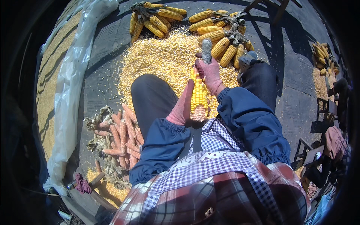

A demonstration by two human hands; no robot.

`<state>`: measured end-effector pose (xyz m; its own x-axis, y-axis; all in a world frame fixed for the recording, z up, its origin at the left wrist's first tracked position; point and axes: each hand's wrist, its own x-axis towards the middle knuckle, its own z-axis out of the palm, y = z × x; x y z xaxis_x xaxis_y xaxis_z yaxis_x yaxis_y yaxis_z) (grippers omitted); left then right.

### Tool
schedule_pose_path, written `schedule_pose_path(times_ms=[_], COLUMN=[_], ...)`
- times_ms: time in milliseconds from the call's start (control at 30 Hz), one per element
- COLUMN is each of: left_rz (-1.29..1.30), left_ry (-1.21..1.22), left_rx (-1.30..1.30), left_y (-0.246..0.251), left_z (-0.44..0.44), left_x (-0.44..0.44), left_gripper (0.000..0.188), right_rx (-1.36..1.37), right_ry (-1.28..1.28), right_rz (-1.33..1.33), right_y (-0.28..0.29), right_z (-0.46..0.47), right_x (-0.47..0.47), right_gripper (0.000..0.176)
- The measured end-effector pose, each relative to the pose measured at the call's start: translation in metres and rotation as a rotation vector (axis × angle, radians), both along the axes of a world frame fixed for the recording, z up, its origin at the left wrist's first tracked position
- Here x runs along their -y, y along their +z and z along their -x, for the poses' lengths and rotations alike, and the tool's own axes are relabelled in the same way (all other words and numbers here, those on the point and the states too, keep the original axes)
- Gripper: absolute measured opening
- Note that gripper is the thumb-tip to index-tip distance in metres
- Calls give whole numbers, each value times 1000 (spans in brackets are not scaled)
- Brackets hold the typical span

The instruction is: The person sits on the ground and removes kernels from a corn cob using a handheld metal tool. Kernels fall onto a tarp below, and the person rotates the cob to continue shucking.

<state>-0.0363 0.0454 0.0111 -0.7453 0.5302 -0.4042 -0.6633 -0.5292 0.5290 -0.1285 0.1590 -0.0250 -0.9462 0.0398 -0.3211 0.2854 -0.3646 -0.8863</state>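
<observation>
My left hand (183,105), in a pink work glove with darker palm, is wrapped around a yellow corn cob (198,94). The cob points away from me; its near end is bare of kernels, and a stripped row shows along its upper part. My right hand (209,71), gloved alike, grips a tool with a grey, wrapped-looking handle (206,50) at the cob's far end. The tool's working end is hidden by the hand and cob. Below both hands, a heap of loose corn kernels (160,56) spreads between my legs.
Tied bunches of corn cobs lie beyond the heap, at left (157,19) and right (222,33). Stripped cobs (123,135) are piled by my left leg. Plastic sheeting (74,76) borders spread grain (47,92). Stools (327,108) and another person's leg (341,85) are at right.
</observation>
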Motion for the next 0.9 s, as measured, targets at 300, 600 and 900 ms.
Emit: schedule_pose_path(times_ms=[300, 600, 900], left_rz=[43, -167, -109], left_ry=[154, 66, 135], left_rx=[-4, 258, 54], left_y=[-17, -3, -16], left_z=[-1, -5, -4], left_x=[3, 10, 4], left_gripper=[58, 67, 66], right_rx=[212, -11, 41], right_ry=[121, 59, 330], right_rz=[476, 274, 272], right_y=[20, 8, 34], right_z=[-4, 2, -35], right_x=[6, 0, -2], right_gripper=[32, 14, 34])
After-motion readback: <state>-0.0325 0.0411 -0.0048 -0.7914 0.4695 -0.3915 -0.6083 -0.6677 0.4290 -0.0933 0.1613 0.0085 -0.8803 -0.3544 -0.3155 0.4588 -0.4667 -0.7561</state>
